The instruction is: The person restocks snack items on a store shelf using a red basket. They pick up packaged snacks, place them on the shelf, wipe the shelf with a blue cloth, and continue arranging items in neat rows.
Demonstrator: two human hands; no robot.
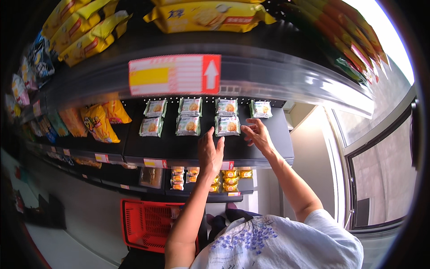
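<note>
Small white-and-green snack packets lie in short columns on a black metal shelf (168, 146). My left hand (211, 151) is raised over the shelf's front part with nothing in it, thumb and fingers apart, just below a front packet (227, 125). To the right of that same packet, my right hand (258, 135) has its fingers spread and slightly bent, also holding nothing. Beyond its fingers a single packet (261, 109) lies at the right end. Farther left are another front packet (188, 125) and the leftmost front packet (151, 126).
An upper shelf with a price sign (174, 74) overhangs the packets and bears yellow snack bags (210, 16). Orange snack bags (99, 122) stand at left. Below are a lower shelf with small yellow packs (230, 181) and a red plastic basket (125, 222). A framed glass panel (383, 171) is at right.
</note>
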